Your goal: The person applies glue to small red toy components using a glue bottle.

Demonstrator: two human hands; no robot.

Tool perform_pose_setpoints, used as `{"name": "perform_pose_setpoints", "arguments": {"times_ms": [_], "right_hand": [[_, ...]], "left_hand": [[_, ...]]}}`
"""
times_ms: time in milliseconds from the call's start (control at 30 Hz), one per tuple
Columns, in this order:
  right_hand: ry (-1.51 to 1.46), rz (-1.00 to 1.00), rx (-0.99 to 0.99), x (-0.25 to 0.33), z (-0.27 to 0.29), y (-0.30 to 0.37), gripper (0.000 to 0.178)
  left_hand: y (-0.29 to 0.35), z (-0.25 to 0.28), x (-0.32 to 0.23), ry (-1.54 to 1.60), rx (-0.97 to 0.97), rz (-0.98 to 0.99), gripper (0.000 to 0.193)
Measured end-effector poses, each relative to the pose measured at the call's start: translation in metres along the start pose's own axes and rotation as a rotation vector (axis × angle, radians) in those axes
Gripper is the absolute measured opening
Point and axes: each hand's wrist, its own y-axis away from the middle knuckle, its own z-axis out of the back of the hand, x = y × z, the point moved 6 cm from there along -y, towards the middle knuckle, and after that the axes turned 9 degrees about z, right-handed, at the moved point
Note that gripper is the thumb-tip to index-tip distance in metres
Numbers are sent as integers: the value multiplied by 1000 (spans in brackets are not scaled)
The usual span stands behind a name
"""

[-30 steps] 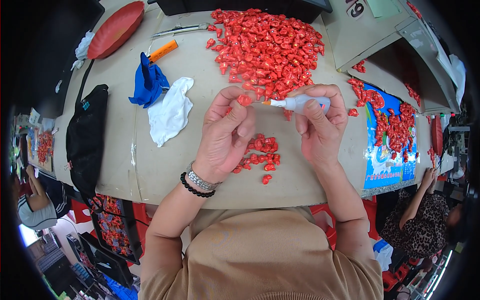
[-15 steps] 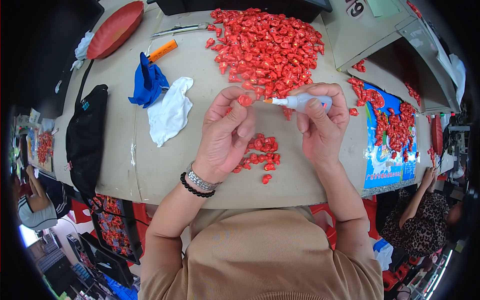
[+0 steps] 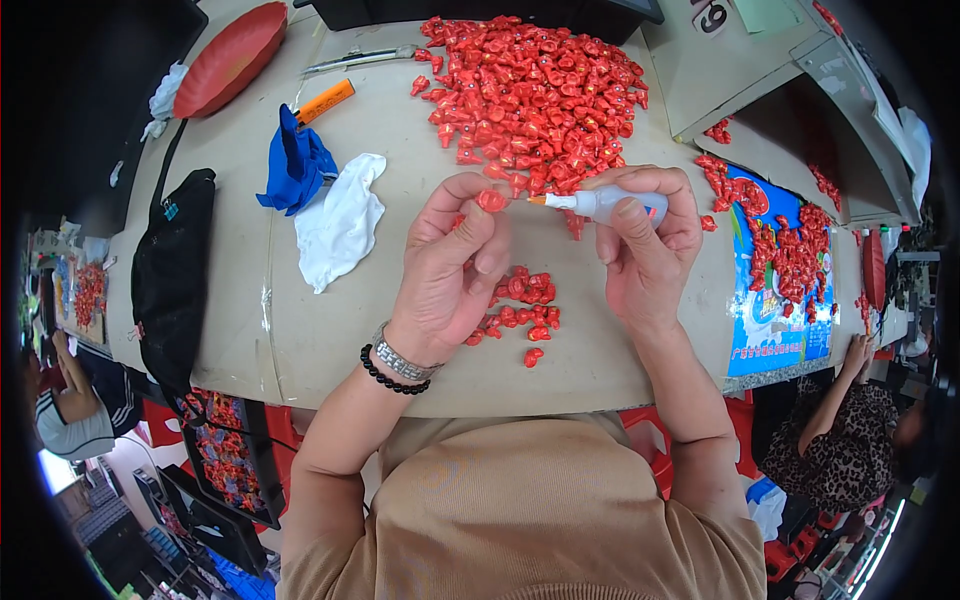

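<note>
Left hand (image 3: 450, 270) pinches a small glossy red piece (image 3: 491, 200). Right hand (image 3: 645, 250) grips a white squeeze bottle (image 3: 610, 205) (orange nozzle at the piece). Crinkled red heap (image 3: 530, 95) behind.

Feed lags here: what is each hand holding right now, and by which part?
Left hand pinches a small red plastic piece at its fingertips; right hand grips a white squeeze bottle around its body.

Bright, even light falls from overhead, so the counter (image 3: 600, 370) shows only short, soft shadows under the hands and little glare. The middle is sharp. Straight edges bow outward toward the rim, and black fisheye corners close in, heaviest from 9 to 11 o'clock.
</note>
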Motion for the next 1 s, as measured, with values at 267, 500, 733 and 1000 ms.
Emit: {"name": "perform_pose_setpoints", "arguments": {"times_ms": [267, 500, 733, 1000], "right_hand": [[11, 29, 13, 0, 0, 3, 14], [71, 54, 21, 2, -1, 3, 12], [62, 6, 9, 0, 0, 4, 15], [87, 18, 7, 2, 0, 2, 14]], "left_hand": [[0, 1, 4, -54, -54, 14, 16], [0, 1, 6, -69, -53, 21, 17], [0, 1, 7, -67, -48, 12, 18], [0, 1, 7, -57, -38, 5, 19]]}}
